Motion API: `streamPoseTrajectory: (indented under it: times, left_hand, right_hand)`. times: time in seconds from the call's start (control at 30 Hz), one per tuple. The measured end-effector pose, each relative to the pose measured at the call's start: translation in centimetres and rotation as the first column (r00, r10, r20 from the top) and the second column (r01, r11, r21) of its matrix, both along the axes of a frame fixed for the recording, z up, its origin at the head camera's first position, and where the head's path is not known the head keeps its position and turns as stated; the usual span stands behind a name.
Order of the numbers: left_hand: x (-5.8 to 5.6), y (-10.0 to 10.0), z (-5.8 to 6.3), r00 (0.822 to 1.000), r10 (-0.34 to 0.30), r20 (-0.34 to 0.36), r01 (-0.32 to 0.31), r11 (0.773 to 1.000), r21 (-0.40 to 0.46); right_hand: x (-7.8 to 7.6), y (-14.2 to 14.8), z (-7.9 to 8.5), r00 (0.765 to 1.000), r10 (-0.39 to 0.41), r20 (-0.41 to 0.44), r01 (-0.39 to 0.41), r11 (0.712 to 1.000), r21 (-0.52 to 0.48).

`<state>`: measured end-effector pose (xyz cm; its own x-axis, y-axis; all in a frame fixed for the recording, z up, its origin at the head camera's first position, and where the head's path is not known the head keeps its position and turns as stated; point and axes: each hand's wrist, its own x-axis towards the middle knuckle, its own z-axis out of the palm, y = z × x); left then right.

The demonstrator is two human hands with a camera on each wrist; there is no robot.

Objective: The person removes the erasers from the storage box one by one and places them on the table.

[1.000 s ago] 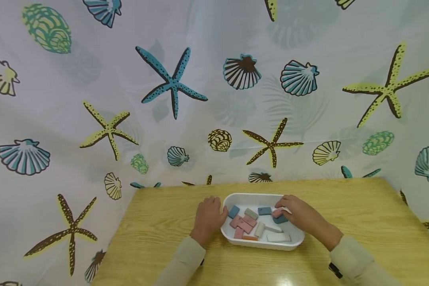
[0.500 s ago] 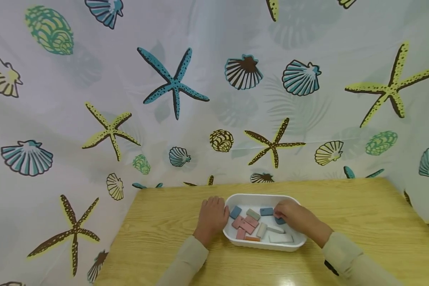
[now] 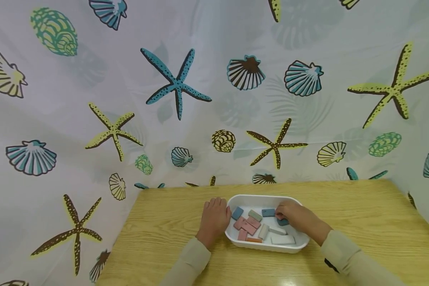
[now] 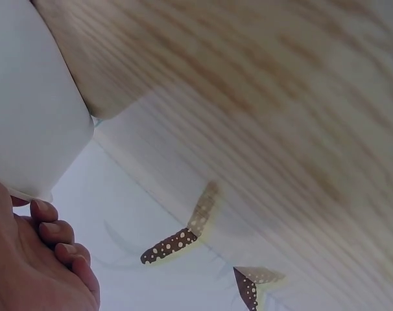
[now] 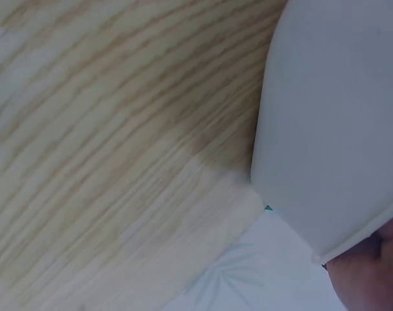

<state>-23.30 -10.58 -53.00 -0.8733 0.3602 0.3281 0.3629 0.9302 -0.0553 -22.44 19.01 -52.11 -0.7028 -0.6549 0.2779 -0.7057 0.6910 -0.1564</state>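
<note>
A white plastic tub point(image 3: 264, 247) stands on the table, holding small rectangular blocks in several colours. My left hand point(image 3: 214, 218) is at its left rim; in the left wrist view the curled fingers point(image 4: 57, 233) and thumb meet at the rim. Inside the tub's right end, my right hand point(image 3: 294, 214) has its fingertips bunched over a blue block point(image 3: 282, 222), and they cover the pink block there. Another blue block point(image 3: 268, 213) lies just left of those fingers. The right wrist view shows mainly the tub's outer wall point(image 5: 333, 116), with part of the hand behind the rim.
Pink blocks point(image 3: 249, 227), a grey-green block point(image 3: 255, 215), an orange block point(image 3: 254, 240) and white blocks point(image 3: 283, 239) lie in the tub. The wooden table point(image 3: 164, 222) extends around it. A shell-and-starfish curtain point(image 3: 200, 119) hangs behind and at both sides.
The right hand has turned and its fingers have closed in over the pink block, which showed between them a second ago. The left hand stays at the rim. The view has shifted slightly.
</note>
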Motion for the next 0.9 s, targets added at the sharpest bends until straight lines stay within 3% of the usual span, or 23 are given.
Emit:
streamPoseTrajectory:
  times: [0.27,0.67,0.9]
  left_hand:
    - [-0.1,0.0,-0.3,1.0,0.012,0.015,-0.013,1.0,0.008]
    - [0.1,0.3,-0.3,1.0,0.021,0.023,-0.022,0.999,0.031]
    - [0.0,0.4,-0.4,0.998,0.045,0.053,-0.047,0.998,0.045]
  right_hand:
    - [0.0,0.3,0.5,0.997,-0.064,0.035,0.061,0.996,0.057]
    - [0.1,0.4,1.0,0.991,-0.095,0.09,0.087,0.992,0.086]
    - [0.2,0.0,1.7,0.975,-0.145,0.168,0.121,0.982,0.145]
